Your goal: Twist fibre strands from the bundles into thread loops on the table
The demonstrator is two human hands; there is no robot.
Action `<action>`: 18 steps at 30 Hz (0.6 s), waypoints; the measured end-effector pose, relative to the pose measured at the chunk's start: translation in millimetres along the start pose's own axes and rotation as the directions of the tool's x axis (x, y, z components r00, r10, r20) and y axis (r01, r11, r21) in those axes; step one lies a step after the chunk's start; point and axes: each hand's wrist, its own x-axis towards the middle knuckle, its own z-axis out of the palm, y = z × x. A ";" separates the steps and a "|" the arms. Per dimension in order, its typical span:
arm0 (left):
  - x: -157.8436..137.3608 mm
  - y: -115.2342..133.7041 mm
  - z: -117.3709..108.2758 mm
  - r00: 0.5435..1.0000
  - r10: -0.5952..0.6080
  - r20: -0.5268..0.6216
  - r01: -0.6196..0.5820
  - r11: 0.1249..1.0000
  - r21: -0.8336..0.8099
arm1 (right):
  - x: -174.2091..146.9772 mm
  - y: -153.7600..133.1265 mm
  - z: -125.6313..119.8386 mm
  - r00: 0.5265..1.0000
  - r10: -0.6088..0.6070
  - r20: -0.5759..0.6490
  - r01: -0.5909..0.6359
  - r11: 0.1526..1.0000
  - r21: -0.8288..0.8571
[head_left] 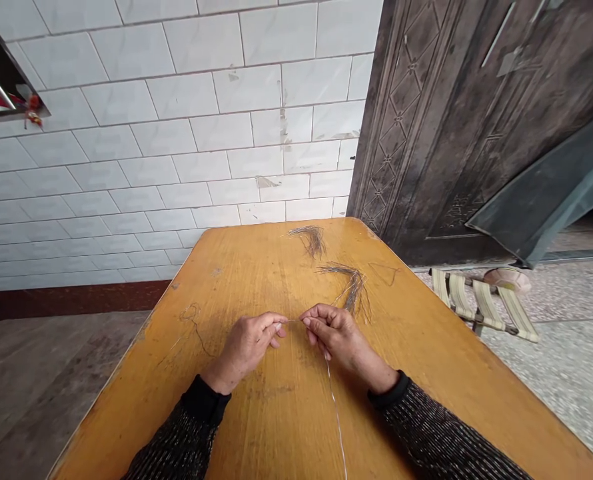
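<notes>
Over the middle of the wooden table, my left hand (253, 344) and my right hand (337, 335) face each other, a short gap apart. Each pinches a thin wire (335, 407) between thumb and fingertips, and a short stretch of it spans the gap. From below my right hand the wire's long silvery part hangs toward the table's near side. Just beyond my right hand lies a bundle of bent thin wires (354, 291). Another wire bundle (313, 239) rests near the far edge. Left of my left hand is a loose, looped wire (191, 317).
The wooden table (256, 267) reaches toward a white tiled wall (196, 127). At the right stands a dark patterned door (426, 133) with a grey-blue sheet (541, 187) beside it. A stool with woven straps (486, 303) is on the floor right of the table.
</notes>
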 end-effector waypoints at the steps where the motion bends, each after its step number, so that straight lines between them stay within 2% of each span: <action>1: 0.2 -0.3 -0.5 1.000 -0.010 0.012 0.010 1.000 -0.020 | -0.1 0.0 -0.3 1.000 0.002 0.000 -0.002 1.000 0.000; 8: -0.4 -1.3 0.5 0.997 0.002 -0.080 0.011 0.986 0.167 | -3.3 0.4 2.4 0.999 -0.001 0.040 0.003 0.999 -0.049; 10: 0.6 -1.3 1.8 0.996 -0.029 -0.087 0.035 0.996 0.078 | -2.1 -0.8 1.4 1.000 0.009 0.012 -0.009 1.000 -0.022; 12: 2.3 -1.7 1.3 0.987 -0.114 -0.115 0.104 0.990 -0.093 | 0.0 -2.5 -1.0 0.999 0.013 -0.029 -0.013 1.000 0.002; 16: 5.1 -1.9 -4.1 0.920 -0.313 -0.236 0.214 0.905 -0.368 | 3.5 -5.6 -6.5 0.996 0.001 -0.089 0.003 0.999 0.035; 18: 5.3 -0.6 -5.0 0.909 -0.348 -0.231 0.223 0.871 -0.437 | 4.3 -6.2 -7.6 0.995 -0.001 -0.100 0.006 0.999 0.045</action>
